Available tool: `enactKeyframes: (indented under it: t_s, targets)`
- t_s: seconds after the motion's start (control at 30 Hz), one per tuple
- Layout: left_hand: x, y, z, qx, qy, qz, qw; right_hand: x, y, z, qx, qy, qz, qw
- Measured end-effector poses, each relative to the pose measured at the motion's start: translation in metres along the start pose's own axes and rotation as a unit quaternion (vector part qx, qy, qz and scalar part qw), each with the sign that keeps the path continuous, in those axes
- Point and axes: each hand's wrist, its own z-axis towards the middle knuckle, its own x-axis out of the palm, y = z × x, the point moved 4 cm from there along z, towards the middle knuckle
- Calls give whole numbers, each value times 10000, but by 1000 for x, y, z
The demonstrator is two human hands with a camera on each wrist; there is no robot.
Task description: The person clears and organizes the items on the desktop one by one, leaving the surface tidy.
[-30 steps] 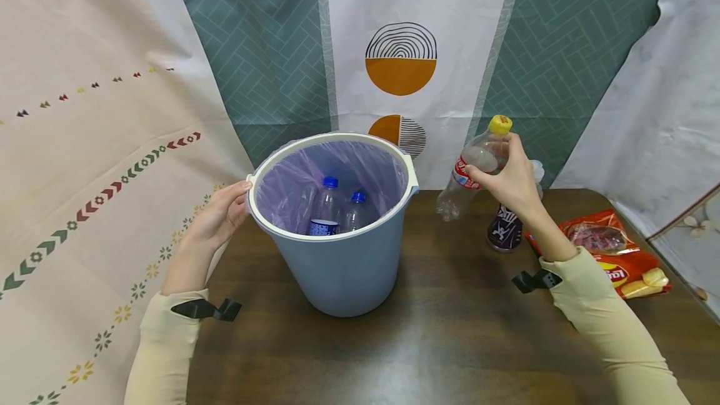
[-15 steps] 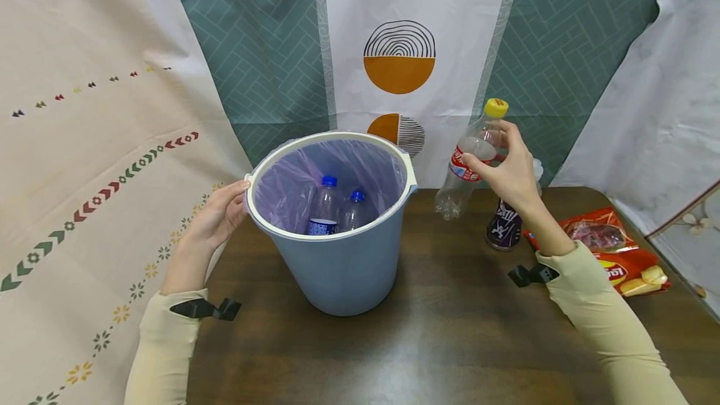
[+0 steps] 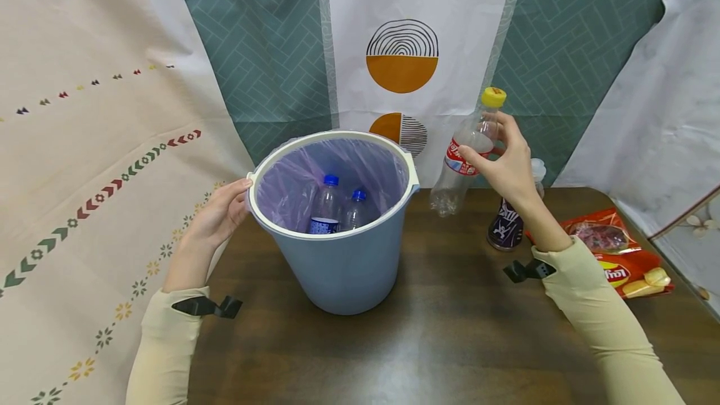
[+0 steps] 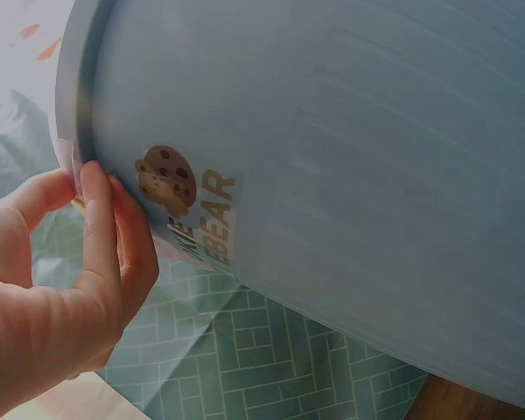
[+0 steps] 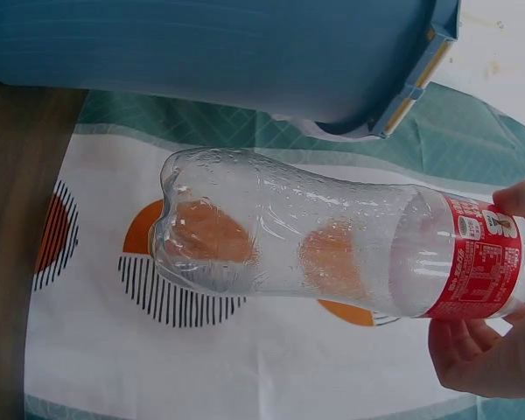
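A blue-grey trash bin [image 3: 343,277] with a white rim and a thin pinkish liner bag [image 3: 287,195] stands on the table. Its rim is pinched at the left by my left hand [image 3: 221,214], thumb inside and fingers outside in the left wrist view. Inside the bin are two clear plastic bottles with blue caps, one [image 3: 325,208] bearing a blue label, the other [image 3: 355,212] partly hidden. To the bin's right, my right hand [image 3: 509,164] grips a clear plastic bottle [image 5: 324,236] with a yellow cap and red label, tilted and held up off the table.
Behind my right forearm stands a dark-labelled bottle [image 3: 505,229] with a whitish top. Two red snack bags [image 3: 632,270] lie at the right. A patterned cloth [image 3: 402,55] hangs behind the dark wooden table [image 3: 444,330].
My right hand has raised the yellow-capped bottle and moved it slightly left. The left hand keeps its hold on the bin's rim.
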Motion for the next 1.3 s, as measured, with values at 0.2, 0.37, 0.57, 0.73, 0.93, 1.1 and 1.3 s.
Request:
enactKeyframes:
  t_s: [0.2, 0.37, 0.57, 0.73, 0.93, 1.1, 1.3]
  targets:
    - [0, 0, 0, -3, -14, 38, 10000, -1, 9, 6, -91, -56, 184, 9998]
    - [0, 1, 1, -2, -29, 11, 10000, -4, 14, 11, -123, -105, 244, 9996]
    - [1, 0, 0, 2, 4, -2, 10000, -6, 23, 17, -115, -18, 254, 9996]
    - [1, 0, 0, -21, -11, -63, 10000, -9, 30, 21, -132, -2, 241, 9996]
    - [1, 0, 0, -30, -23, -47, 10000, -11, 38, 25, -152, -7, 315, 9994]
    - [1, 2, 0, -28, -46, -67, 10000, -14, 54, 22, -305, -48, 560, 9980]
    - [1, 1, 0, 39, -79, -116, 9999, -19, 79, 19, -571, -213, 1193, 9910]
